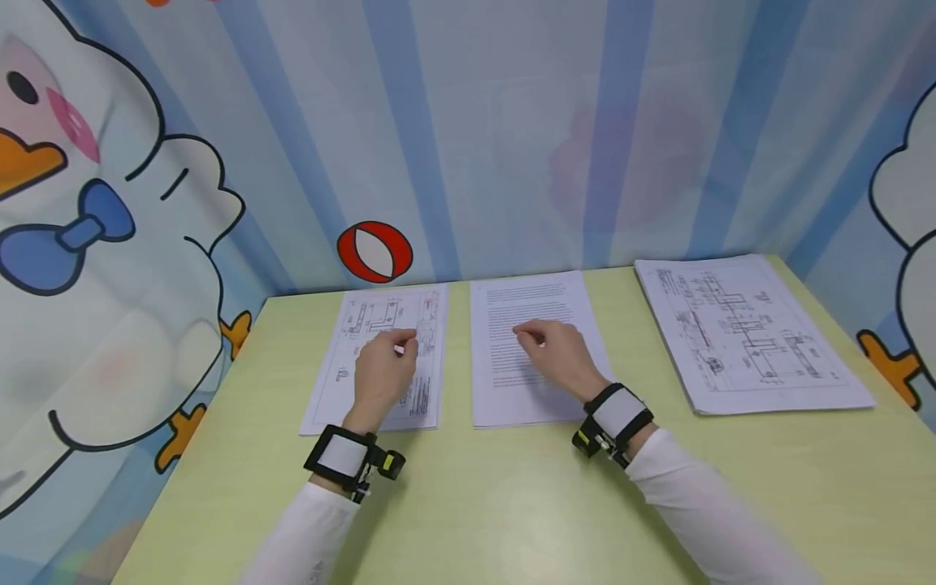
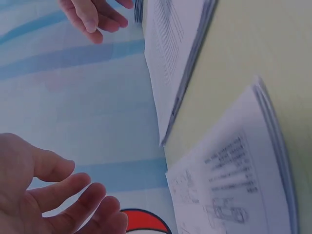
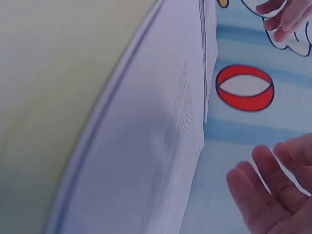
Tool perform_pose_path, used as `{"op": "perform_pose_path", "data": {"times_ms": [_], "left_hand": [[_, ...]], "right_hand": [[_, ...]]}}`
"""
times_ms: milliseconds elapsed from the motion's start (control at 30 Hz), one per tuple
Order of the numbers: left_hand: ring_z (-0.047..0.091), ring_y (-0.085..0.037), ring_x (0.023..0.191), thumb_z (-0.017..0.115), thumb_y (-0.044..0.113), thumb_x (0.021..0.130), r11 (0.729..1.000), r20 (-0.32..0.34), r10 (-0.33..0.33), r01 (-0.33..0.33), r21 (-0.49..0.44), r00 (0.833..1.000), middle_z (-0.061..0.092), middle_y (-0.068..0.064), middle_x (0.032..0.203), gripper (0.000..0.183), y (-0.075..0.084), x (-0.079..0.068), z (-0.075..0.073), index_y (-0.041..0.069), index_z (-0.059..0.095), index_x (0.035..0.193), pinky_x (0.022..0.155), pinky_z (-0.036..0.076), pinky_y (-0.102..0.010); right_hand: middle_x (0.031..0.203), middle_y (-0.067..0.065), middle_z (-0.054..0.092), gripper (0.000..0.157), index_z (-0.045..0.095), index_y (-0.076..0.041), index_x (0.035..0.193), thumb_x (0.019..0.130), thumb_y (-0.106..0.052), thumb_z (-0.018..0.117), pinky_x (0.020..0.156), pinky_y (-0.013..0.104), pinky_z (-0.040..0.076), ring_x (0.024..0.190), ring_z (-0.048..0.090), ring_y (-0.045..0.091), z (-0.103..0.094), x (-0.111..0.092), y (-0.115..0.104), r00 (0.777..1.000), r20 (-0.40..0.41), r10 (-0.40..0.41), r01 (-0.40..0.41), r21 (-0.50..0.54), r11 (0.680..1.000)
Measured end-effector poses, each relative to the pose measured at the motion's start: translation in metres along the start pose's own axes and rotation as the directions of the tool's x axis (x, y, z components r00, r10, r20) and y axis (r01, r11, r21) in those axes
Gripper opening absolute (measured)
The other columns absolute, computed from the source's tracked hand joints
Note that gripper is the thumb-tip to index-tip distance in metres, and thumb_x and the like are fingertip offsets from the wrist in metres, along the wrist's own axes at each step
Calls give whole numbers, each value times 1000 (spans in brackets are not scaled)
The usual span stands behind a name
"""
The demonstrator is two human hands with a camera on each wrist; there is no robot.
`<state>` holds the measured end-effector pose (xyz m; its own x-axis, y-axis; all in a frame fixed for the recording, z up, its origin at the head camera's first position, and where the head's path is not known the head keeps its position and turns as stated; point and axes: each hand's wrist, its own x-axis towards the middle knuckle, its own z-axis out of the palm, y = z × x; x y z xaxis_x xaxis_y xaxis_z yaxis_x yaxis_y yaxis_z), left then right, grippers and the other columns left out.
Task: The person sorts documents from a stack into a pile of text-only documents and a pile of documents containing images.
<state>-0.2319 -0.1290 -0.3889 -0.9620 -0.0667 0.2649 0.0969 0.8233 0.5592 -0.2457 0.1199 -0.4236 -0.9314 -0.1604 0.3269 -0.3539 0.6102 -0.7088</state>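
Observation:
My left hand [image 1: 385, 371] hovers over the left stack of paper [image 1: 329, 398], whose top sheet carries a technical drawing. In the left wrist view the left hand's fingers [image 2: 73, 202] are loosely bent with nothing between them. Over the middle stack of paper [image 1: 504, 406], printed with lines of text, hangs my right hand [image 1: 559, 356]. Its fingers [image 3: 273, 190] are relaxed and hold nothing in the right wrist view. Both hands appear raised above the sheets in the wrist views.
A thicker stack of drawings [image 1: 768, 341] lies at the right of the pale yellow table [image 1: 497, 504]. Behind the table hangs a striped blue curtain [image 1: 504, 146] with cartoon prints, close to the far ends of the stacks.

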Motion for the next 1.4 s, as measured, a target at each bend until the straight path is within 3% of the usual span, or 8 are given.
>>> {"op": "perform_pose_path", "data": {"times_ms": [167,300,567,833,967,1133,1400], "left_hand": [[64,-20,80,53,20,91,996,12,89,-88,-27,996,68,-10,100,30,31,3,15,8,67,114,62,53,-33],[64,-23,88,52,19,92,987,46,158,-156,-48,986,66,-11,105,32,52,5,29,7,65,117,69,54,-36],[59,-29,106,50,19,93,976,144,216,-214,-34,966,61,-16,119,35,88,7,64,6,61,123,86,51,-42],[54,-26,117,53,17,91,967,231,247,-223,-126,941,59,-13,127,36,118,3,99,7,59,125,98,47,-41],[53,-24,119,52,18,92,961,285,265,-226,-162,921,58,-11,128,37,133,-4,119,9,58,127,99,46,-38],[58,-21,113,53,18,92,948,337,290,-221,-228,896,58,-9,129,39,150,-14,140,10,56,130,91,51,-33],[64,-13,101,56,18,90,939,414,231,-91,-332,881,62,-2,127,39,168,-25,159,14,57,129,82,52,-26]], "right_hand": [[112,18,69,30,68,-4,113,93,-21,53,80,48,51,97,64,32,-26,1,20,999,-31,20,-21,-56,998],[117,22,65,33,65,-3,116,93,-22,52,79,50,51,96,63,36,-50,-1,38,997,-72,37,-43,-85,995],[130,30,52,42,57,1,126,95,-27,50,88,58,43,114,50,46,-96,-12,74,988,-124,90,-103,-104,989],[130,36,48,46,52,7,128,94,-24,51,97,63,31,120,40,52,-134,-26,101,986,-154,67,-93,-167,981],[134,41,40,53,45,9,133,95,-29,49,98,66,26,123,32,55,-146,-38,113,985,-129,118,-141,-181,973],[138,44,29,64,35,9,138,94,-35,49,97,71,21,125,24,60,-160,-51,127,978,-90,190,-206,-219,954],[140,47,17,82,23,11,142,90,-45,52,94,74,18,125,15,63,-187,-62,145,959,-38,281,-280,-286,916]]}}
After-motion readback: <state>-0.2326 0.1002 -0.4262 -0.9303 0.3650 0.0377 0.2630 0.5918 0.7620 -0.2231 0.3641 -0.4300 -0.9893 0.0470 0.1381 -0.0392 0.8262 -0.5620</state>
